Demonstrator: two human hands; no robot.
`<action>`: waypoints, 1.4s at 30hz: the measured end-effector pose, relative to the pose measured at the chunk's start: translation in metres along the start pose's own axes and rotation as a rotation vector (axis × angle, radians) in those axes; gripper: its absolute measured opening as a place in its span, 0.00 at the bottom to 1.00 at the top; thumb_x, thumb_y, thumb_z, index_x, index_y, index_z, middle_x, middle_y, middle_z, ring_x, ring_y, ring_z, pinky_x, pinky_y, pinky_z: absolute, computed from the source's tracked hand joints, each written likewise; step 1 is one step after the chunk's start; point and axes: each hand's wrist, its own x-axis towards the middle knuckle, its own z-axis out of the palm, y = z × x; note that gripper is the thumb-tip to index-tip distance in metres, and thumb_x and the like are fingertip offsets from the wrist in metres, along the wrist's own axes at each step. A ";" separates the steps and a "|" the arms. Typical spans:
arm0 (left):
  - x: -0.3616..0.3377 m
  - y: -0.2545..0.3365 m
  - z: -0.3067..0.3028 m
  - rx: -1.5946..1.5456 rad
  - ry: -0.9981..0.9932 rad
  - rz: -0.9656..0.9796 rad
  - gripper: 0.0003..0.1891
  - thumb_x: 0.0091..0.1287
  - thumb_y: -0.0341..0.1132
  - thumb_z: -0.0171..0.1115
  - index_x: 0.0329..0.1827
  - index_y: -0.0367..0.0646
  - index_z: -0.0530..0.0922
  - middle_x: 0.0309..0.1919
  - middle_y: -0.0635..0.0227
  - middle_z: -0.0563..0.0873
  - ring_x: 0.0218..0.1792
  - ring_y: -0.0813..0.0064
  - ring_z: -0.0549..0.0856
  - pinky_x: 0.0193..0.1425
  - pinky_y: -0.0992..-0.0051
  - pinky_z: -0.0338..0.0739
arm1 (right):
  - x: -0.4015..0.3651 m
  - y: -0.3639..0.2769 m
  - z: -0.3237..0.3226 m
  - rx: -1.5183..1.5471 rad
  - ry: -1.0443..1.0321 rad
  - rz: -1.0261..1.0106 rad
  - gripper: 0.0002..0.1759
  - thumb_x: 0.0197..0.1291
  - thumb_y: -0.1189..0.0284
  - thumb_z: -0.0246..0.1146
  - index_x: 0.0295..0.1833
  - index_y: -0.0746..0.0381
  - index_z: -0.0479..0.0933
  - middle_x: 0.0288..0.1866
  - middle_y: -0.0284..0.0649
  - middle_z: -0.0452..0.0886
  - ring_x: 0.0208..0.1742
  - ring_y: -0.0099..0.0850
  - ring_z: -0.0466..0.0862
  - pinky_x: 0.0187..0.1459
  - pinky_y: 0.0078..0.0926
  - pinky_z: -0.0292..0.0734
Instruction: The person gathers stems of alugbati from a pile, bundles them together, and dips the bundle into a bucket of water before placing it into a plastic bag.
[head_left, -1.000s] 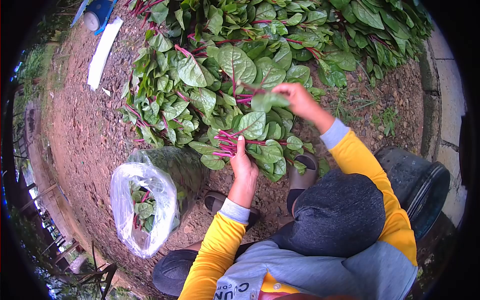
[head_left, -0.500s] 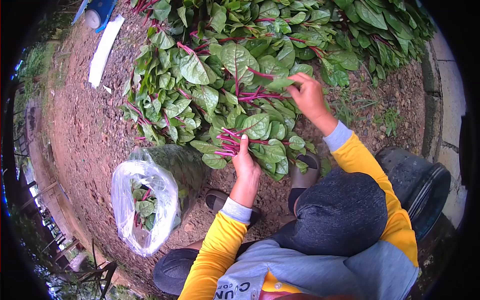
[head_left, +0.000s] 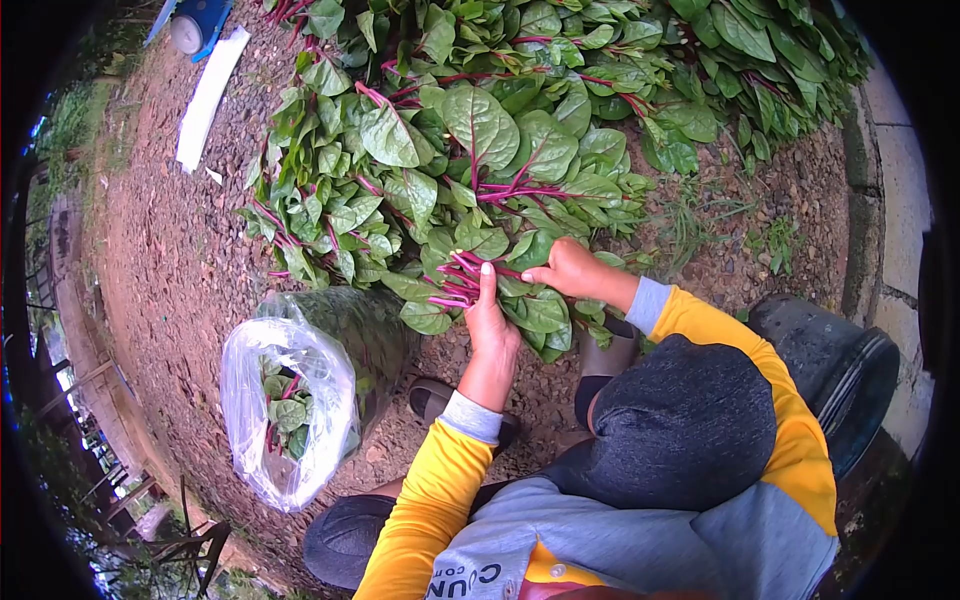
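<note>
My left hand (head_left: pixel 491 335) is closed around a bunch of red-stemmed Malabar spinach (head_left: pixel 541 313), its thumb lying over the magenta stems. Cut stem ends point left, and the leaves spread to the right. Close beside it, my right hand (head_left: pixel 575 270) pinches a stem of the same spinach against the top of the bunch; its leaf is partly hidden by the fingers. Just beyond both hands lies a large heap of loose spinach (head_left: pixel 480 125) with broad green leaves.
On the left, a clear plastic bag (head_left: pixel 240 380) lies on its side, mouth towards me, with spinach inside. A dark bucket (head_left: pixel 830 370) is at the right by a concrete edge (head_left: pixel 900 200). A white strip (head_left: pixel 210 100) and a blue object (head_left: pixel 208 25) lie upper left.
My right hand has come down and left from above the heap, bringing a spinach stem to the bunch. My left hand has stayed almost still, holding the bunch.
</note>
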 end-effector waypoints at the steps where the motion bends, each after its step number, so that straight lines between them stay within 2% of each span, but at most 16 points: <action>1: 0.001 0.001 0.001 0.013 0.006 0.004 0.19 0.63 0.35 0.66 0.55 0.41 0.73 0.47 0.66 0.80 0.45 0.70 0.81 0.50 0.66 0.79 | 0.002 0.005 0.005 0.031 0.022 -0.057 0.30 0.52 0.56 0.68 0.15 0.72 0.71 0.13 0.57 0.69 0.17 0.53 0.74 0.26 0.44 0.69; 3: 0.004 0.003 0.002 0.040 0.004 -0.003 0.17 0.62 0.31 0.66 0.54 0.40 0.74 0.45 0.66 0.82 0.41 0.71 0.82 0.47 0.68 0.79 | 0.004 0.013 0.017 0.097 0.065 -0.169 0.29 0.52 0.56 0.68 0.16 0.72 0.71 0.14 0.57 0.69 0.18 0.53 0.73 0.26 0.44 0.70; 8: 0.015 -0.001 -0.009 0.147 0.005 -0.005 0.15 0.62 0.27 0.63 0.52 0.39 0.75 0.43 0.66 0.82 0.40 0.72 0.83 0.45 0.70 0.79 | 0.014 0.017 0.024 -0.004 0.023 -0.127 0.26 0.53 0.56 0.67 0.21 0.71 0.75 0.18 0.56 0.74 0.22 0.54 0.76 0.31 0.45 0.72; 10: 0.014 -0.001 -0.008 0.151 0.021 0.016 0.15 0.63 0.27 0.63 0.52 0.39 0.75 0.43 0.66 0.82 0.39 0.72 0.83 0.45 0.70 0.79 | 0.012 0.001 0.011 -0.005 -0.019 -0.104 0.26 0.53 0.55 0.67 0.22 0.71 0.76 0.20 0.56 0.75 0.25 0.53 0.78 0.33 0.46 0.73; 15: 0.011 -0.001 -0.006 0.130 0.062 0.018 0.15 0.63 0.27 0.62 0.53 0.39 0.75 0.44 0.66 0.82 0.40 0.72 0.83 0.46 0.71 0.79 | 0.020 -0.017 -0.029 -0.355 -0.142 -0.105 0.21 0.51 0.57 0.68 0.25 0.67 0.79 0.23 0.53 0.79 0.28 0.51 0.81 0.35 0.46 0.75; 16: 0.013 0.000 -0.007 0.126 0.066 0.014 0.15 0.64 0.27 0.62 0.53 0.39 0.75 0.44 0.66 0.82 0.40 0.72 0.83 0.46 0.70 0.79 | 0.024 -0.015 -0.040 -0.381 -0.074 -0.172 0.17 0.49 0.61 0.69 0.31 0.66 0.80 0.31 0.48 0.80 0.34 0.46 0.81 0.38 0.41 0.75; 17: 0.015 0.000 -0.008 0.121 0.069 0.009 0.15 0.64 0.27 0.62 0.54 0.39 0.75 0.45 0.66 0.82 0.40 0.72 0.83 0.46 0.70 0.79 | 0.028 -0.012 -0.048 -0.219 0.144 -0.332 0.10 0.48 0.66 0.69 0.29 0.62 0.81 0.30 0.44 0.80 0.33 0.44 0.80 0.37 0.40 0.75; 19: 0.017 -0.002 -0.011 0.091 0.059 0.021 0.16 0.64 0.27 0.61 0.55 0.40 0.74 0.46 0.66 0.82 0.42 0.71 0.82 0.49 0.70 0.78 | 0.040 -0.023 -0.062 -0.308 0.477 -0.346 0.05 0.49 0.69 0.67 0.30 0.59 0.81 0.27 0.40 0.78 0.32 0.41 0.79 0.35 0.38 0.75; 22: 0.014 -0.003 -0.012 0.094 0.050 0.041 0.16 0.64 0.27 0.61 0.55 0.40 0.74 0.47 0.66 0.82 0.43 0.71 0.82 0.50 0.69 0.78 | 0.057 -0.032 -0.063 -0.504 0.464 -0.472 0.05 0.51 0.69 0.63 0.28 0.58 0.78 0.30 0.36 0.76 0.39 0.36 0.78 0.39 0.35 0.75; 25: 0.012 -0.002 -0.012 0.102 0.053 0.052 0.16 0.64 0.27 0.62 0.55 0.40 0.74 0.47 0.66 0.82 0.44 0.71 0.82 0.50 0.69 0.78 | 0.075 -0.025 -0.041 -0.791 0.470 -0.562 0.03 0.47 0.71 0.62 0.27 0.58 0.77 0.32 0.36 0.72 0.40 0.33 0.76 0.37 0.30 0.74; 26: 0.010 -0.001 -0.012 0.105 0.062 0.053 0.16 0.64 0.27 0.62 0.55 0.40 0.74 0.47 0.66 0.82 0.44 0.71 0.82 0.50 0.69 0.78 | 0.079 -0.019 -0.036 -0.910 0.410 -0.525 0.05 0.50 0.70 0.57 0.27 0.57 0.77 0.35 0.33 0.73 0.44 0.31 0.74 0.39 0.29 0.73; 29: 0.009 -0.001 -0.012 0.116 0.090 0.061 0.16 0.64 0.27 0.62 0.55 0.40 0.74 0.47 0.66 0.82 0.44 0.71 0.82 0.50 0.70 0.78 | 0.080 -0.026 -0.042 -0.885 0.463 -0.514 0.06 0.49 0.69 0.58 0.25 0.57 0.78 0.34 0.33 0.73 0.44 0.31 0.74 0.40 0.29 0.72; 30: 0.009 -0.001 -0.013 0.120 0.099 0.060 0.16 0.64 0.27 0.62 0.55 0.40 0.74 0.47 0.66 0.82 0.44 0.71 0.82 0.50 0.69 0.78 | 0.077 -0.033 -0.045 -0.827 0.482 -0.495 0.06 0.49 0.70 0.57 0.24 0.56 0.78 0.33 0.33 0.73 0.45 0.31 0.74 0.45 0.31 0.70; 33: 0.011 -0.002 -0.013 0.107 0.101 0.051 0.16 0.64 0.27 0.61 0.55 0.39 0.74 0.47 0.66 0.82 0.44 0.71 0.82 0.50 0.69 0.78 | 0.065 -0.044 -0.057 -0.786 0.518 -0.560 0.04 0.49 0.69 0.61 0.26 0.56 0.78 0.32 0.32 0.75 0.45 0.31 0.74 0.50 0.35 0.67; 36: 0.010 -0.001 -0.011 0.098 0.084 0.052 0.17 0.64 0.26 0.61 0.55 0.39 0.74 0.47 0.66 0.82 0.43 0.71 0.82 0.49 0.70 0.78 | 0.044 -0.054 -0.066 -0.663 0.433 -0.486 0.04 0.47 0.69 0.65 0.29 0.56 0.78 0.31 0.32 0.77 0.44 0.32 0.74 0.53 0.39 0.64; 42: 0.006 -0.001 -0.003 0.085 0.049 0.074 0.16 0.64 0.26 0.61 0.55 0.39 0.74 0.47 0.65 0.82 0.43 0.71 0.82 0.48 0.70 0.79 | 0.028 -0.058 -0.066 -0.465 0.481 -0.523 0.08 0.44 0.72 0.69 0.33 0.57 0.78 0.29 0.32 0.76 0.40 0.34 0.75 0.52 0.37 0.64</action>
